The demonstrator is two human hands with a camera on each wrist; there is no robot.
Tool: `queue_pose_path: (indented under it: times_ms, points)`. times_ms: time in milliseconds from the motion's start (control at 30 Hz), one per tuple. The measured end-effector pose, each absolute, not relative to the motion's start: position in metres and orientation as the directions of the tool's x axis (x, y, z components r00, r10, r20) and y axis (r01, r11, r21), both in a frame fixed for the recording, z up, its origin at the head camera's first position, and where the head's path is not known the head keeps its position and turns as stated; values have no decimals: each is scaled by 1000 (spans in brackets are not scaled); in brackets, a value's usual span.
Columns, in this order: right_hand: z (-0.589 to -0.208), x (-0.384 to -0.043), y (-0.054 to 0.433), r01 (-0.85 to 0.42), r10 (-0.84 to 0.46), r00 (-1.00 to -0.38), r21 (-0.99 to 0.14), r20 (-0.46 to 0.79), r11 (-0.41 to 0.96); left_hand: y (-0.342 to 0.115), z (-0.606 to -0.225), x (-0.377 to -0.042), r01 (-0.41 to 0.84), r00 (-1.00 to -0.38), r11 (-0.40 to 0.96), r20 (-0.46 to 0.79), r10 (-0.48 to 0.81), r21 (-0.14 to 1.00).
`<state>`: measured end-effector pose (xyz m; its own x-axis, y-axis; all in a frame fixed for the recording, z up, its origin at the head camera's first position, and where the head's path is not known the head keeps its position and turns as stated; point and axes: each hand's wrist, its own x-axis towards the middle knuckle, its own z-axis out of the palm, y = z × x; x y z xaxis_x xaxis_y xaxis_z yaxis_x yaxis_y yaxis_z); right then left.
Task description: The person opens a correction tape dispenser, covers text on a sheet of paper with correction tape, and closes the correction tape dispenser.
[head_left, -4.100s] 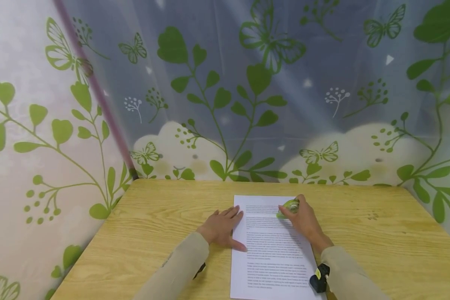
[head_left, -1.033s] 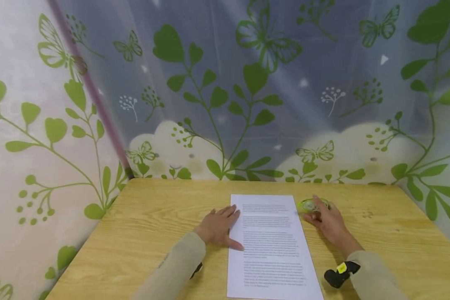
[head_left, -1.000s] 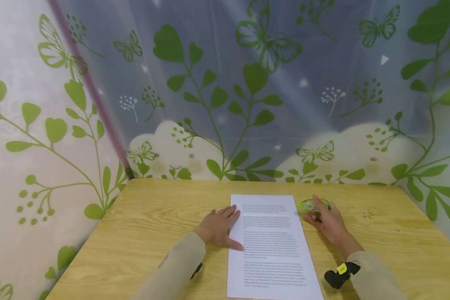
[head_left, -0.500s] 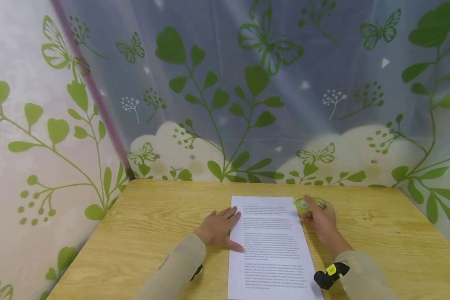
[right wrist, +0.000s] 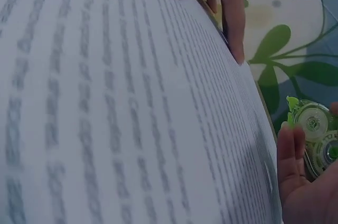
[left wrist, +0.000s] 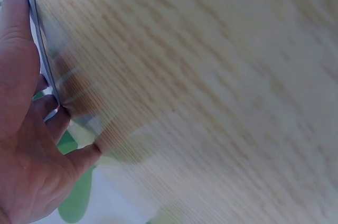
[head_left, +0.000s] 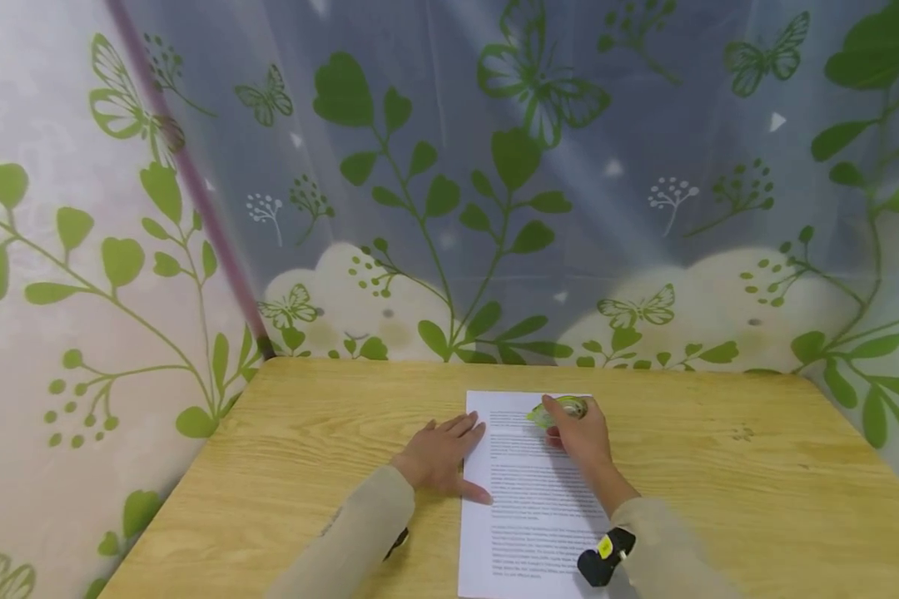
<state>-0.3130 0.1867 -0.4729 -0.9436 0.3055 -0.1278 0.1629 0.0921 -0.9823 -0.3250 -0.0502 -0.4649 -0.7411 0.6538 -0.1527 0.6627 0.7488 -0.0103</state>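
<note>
A stack of white printed paper [head_left: 524,507] lies on the wooden table. My left hand [head_left: 442,456] rests spread on its left margin, thumb and fingertips on the sheet; in the left wrist view the left hand [left wrist: 31,134] lies along the paper's edge. Between thumb and fingers, my right hand [head_left: 586,437] holds a green, see-through correction tape [head_left: 558,411] over the upper lines of text. The right wrist view shows the correction tape [right wrist: 314,121] with its round reels inside the clear case and its green tip pointing toward the page.
The wooden table [head_left: 330,433] has a pale grain and reaches back to a curtain [head_left: 449,183] printed with leaves and butterflies. Black wrist cameras sit on both arms, the right camera [head_left: 605,557] above the paper's lower right.
A second ago my right hand held the correction tape beside the paper's right edge; it has since moved left over the text. My left hand keeps its place on the margin.
</note>
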Motion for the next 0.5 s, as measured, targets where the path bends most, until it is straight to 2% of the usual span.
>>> queue_pose_path:
  times_ms: [267, 500]
  points:
    - [-480, -317, 145, 101, 273, -961, -968, -35, 230, -52, -465, -323, 658, -744, 753, -160, 649, -11]
    - [-490, -319, 135, 108, 262, -965, -948, -28, 298, -52, -462, -324, 668, -738, 744, -155, 657, -25]
